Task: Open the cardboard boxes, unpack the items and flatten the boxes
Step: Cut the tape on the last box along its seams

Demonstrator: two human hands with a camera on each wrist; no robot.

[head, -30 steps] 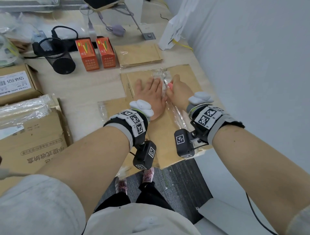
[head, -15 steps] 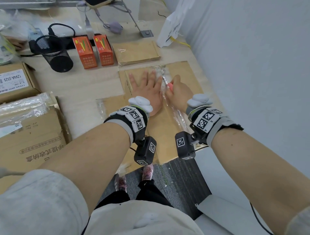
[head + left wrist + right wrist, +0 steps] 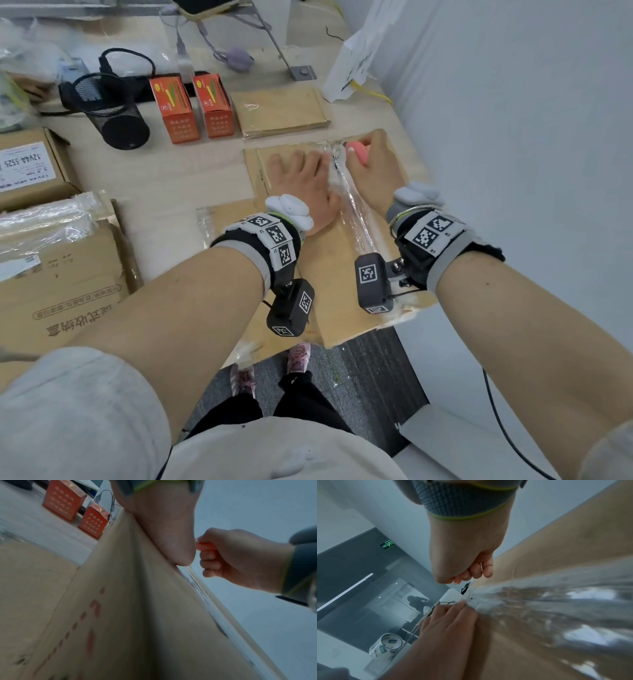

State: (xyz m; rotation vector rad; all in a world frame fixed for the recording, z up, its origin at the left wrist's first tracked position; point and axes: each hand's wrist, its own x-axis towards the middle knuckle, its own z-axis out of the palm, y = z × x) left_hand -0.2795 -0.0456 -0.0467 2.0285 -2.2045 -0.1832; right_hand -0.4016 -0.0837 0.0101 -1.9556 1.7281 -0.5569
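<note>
Pale wood-grain desk (image 3: 164,178) ran up to a plain light-grey wall (image 3: 513,137); grey carpet showed below its near edge. Large brown cardboard box with printed Chinese characters (image 3: 68,291) sat at the left, cut off by the frame, the writing upside down and not readable to me. Flat brown cardboard box sealed with clear tape (image 3: 342,274) lay at the desk's right front corner, overhanging the edge; red marks on it in the left wrist view were too blurred to read. Smaller brown box with a white label (image 3: 24,164) read "12V4A-5525", the rest too small. Flattened brown cardboard piece (image 3: 281,109) lay beyond the taped box, beside two orange cartons (image 3: 191,109) with illegible print and a tipped black mesh pen cup (image 3: 106,109). Left hand (image 3: 301,185) pressed flat on the taped box, fingers straight, just left of the tape seam. Right hand (image 3: 373,164) was curled tight around a small pink-orange cutter (image 3: 358,154) at the seam's far end; the tool was mostly hidden in the fist. Green exit sign (image 3: 387,544) unreadable.
</note>
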